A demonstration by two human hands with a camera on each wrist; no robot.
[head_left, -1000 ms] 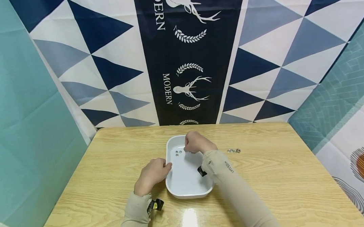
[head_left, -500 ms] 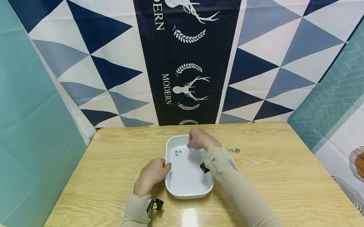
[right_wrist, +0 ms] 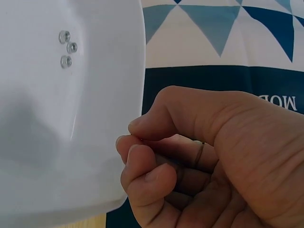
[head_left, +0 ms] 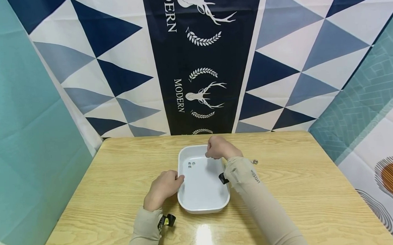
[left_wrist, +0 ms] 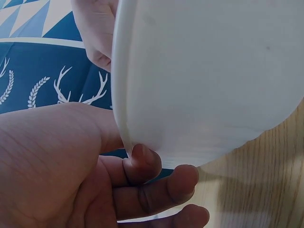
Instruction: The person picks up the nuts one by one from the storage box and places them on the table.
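A white rectangular tray [head_left: 203,189] stands on the wooden table. My left hand [head_left: 164,186] grips its left rim, thumb over the edge and fingers beneath, as the left wrist view shows. Three small metal nuts [right_wrist: 66,49] lie together on the tray's floor, toward the far left corner. Over the tray's far right corner hovers my right hand [head_left: 221,147]. In the right wrist view its fingers are curled and the thumb touches the index finger; nothing shows between them. More small metal nuts [head_left: 255,161] lie on the table to the right, partly hidden by my right sleeve.
The light wooden table [head_left: 119,166] reaches back to a patterned cloth [head_left: 200,64] hanging behind it. Teal cloth [head_left: 38,118] hangs along the left side. A black wrist camera [head_left: 169,220] sits on my left wrist, and another [head_left: 223,178] on my right.
My right hand has drifted right and slightly away from me, toward the tray's far right corner. Its sleeve now covers more of the nuts on the table. My left hand keeps its grip.
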